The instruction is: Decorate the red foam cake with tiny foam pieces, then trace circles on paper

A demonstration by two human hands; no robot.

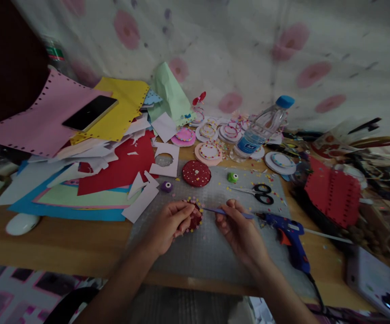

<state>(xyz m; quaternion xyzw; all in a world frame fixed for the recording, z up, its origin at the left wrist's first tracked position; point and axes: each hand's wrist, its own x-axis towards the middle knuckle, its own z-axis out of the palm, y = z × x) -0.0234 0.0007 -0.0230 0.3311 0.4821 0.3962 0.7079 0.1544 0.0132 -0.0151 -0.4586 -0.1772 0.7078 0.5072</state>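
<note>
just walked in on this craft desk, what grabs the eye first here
First the two hands at the centre: the left hand pinches a red disc edged with tiny dots, while the right hand aims a thin blue stick at its rim. Then the heap of coloured paper on the left, and the blue glue gun lying right of the hands.

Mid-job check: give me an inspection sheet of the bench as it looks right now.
Surface: wooden table with a grey mat in the middle.
Job's things: red disc edged with small bits; blue stick pointing at it.
Clutter: paper sheets, phone, scissors, water bottle, decorated discs.
Hands: left hand pinches the red disc; right hand grips the blue stick.
Cables: glue gun cord runs off the near edge.
Surroundings: floral cloth behind.
</note>
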